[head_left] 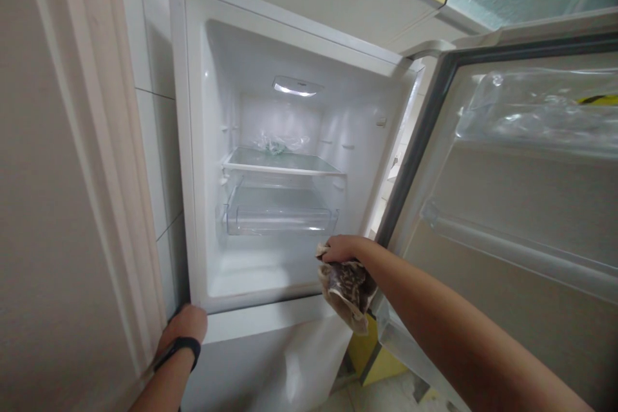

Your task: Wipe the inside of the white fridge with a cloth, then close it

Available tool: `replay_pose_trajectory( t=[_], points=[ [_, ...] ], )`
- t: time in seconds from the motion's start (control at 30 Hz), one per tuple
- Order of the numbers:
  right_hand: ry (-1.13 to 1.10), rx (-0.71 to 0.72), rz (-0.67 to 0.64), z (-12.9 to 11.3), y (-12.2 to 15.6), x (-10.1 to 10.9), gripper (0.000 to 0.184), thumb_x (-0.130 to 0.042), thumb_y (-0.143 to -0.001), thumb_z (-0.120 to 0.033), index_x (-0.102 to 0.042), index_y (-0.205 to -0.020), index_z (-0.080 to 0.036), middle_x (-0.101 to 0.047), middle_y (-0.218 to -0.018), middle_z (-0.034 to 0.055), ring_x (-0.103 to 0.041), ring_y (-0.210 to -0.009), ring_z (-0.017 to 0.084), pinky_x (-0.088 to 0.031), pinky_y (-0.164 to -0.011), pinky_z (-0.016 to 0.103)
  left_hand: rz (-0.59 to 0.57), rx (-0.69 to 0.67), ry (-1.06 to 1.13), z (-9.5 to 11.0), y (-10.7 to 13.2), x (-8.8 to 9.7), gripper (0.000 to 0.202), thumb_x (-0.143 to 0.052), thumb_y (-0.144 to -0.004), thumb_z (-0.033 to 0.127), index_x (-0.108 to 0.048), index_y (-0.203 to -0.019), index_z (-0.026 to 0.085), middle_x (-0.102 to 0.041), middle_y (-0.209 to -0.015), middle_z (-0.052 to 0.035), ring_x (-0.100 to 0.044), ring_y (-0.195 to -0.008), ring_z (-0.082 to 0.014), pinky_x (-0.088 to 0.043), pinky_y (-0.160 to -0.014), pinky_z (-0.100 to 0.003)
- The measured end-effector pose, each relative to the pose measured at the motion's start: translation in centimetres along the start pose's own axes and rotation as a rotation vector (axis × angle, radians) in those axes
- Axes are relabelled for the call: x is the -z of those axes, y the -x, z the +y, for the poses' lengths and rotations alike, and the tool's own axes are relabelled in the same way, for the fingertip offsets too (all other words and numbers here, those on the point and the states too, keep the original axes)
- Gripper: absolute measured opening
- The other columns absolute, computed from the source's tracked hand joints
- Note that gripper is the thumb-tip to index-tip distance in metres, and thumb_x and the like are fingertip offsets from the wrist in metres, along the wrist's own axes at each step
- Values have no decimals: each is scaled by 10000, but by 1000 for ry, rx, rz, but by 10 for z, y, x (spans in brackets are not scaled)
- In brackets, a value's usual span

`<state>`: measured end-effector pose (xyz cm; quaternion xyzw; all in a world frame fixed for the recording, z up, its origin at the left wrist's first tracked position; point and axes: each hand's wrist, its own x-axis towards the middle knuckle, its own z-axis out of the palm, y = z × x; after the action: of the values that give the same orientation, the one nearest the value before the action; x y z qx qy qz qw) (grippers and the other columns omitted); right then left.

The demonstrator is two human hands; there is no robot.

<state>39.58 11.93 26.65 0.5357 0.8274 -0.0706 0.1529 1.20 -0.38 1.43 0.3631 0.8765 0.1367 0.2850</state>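
Note:
An open white fridge stands in front of me, its inside lit and almost bare. My right hand is at the lower right corner of the fridge opening, closed on a crumpled patterned cloth that hangs below it. My left hand, with a black band on the wrist, rests on the lower left front corner of the fridge frame. A glass shelf carries a clear plastic bag. Below it sits a clear drawer.
The fridge door swings open to the right, with clear door shelves holding crinkled plastic. A beige wall and door frame stand close on the left. A yellow object shows on the floor under the door.

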Motion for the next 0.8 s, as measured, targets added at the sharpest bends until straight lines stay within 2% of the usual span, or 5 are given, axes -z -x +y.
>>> replay_pose_trajectory(
  t=[0.13, 0.27, 0.53, 0.67, 0.8],
  points=[
    [51, -4, 345, -23, 18, -4, 472, -475, -761, -564, -643, -1059, -239, -653, -1043, 88, -616, -961, 349, -405, -694, 397, -2, -13, 7, -1, 0, 0, 452, -263, -904, 320, -572, -1179, 140, -544, -1263, -192, -511, -1201, -378, -387, -967, -441],
    [-89, -78, 659, -35, 10, -3, 353, -488, -762, -526, -584, -968, -256, -644, -915, 22, -603, -820, 261, -281, -596, 323, 8, -19, 11, -2, -2, -1, 443, -262, -899, 306, -582, -1157, 138, -566, -1232, -180, -526, -1183, -366, -400, -949, -443],
    [-157, -89, 861, -36, -21, -17, 303, -567, -740, -479, -583, -937, -248, -617, -931, -4, -541, -811, 212, -250, -645, 315, 46, -56, 35, -4, -4, -5, 375, -263, -896, 278, -561, -1076, 138, -588, -1184, -184, -555, -1138, -367, -422, -912, -463],
    [-139, 153, 831, -36, 2, -21, 292, -632, -726, -426, -564, -907, -207, -585, -939, 6, -524, -885, 184, -341, -749, 291, 49, -45, 80, -2, 2, -2, 374, -264, -890, 271, -551, -1098, 150, -579, -1205, -173, -547, -1147, -365, -420, -911, -453],
    [96, 612, 884, -51, 36, -1, 485, -590, -834, -573, -574, -1176, -230, -550, -1268, 1, -499, -1052, 199, -363, -927, 306, 51, -19, 100, 1, 8, 2, 388, -273, -882, 268, -552, -1120, 141, -576, -1204, -186, -542, -1146, -382, -410, -924, -464]
  ],
)
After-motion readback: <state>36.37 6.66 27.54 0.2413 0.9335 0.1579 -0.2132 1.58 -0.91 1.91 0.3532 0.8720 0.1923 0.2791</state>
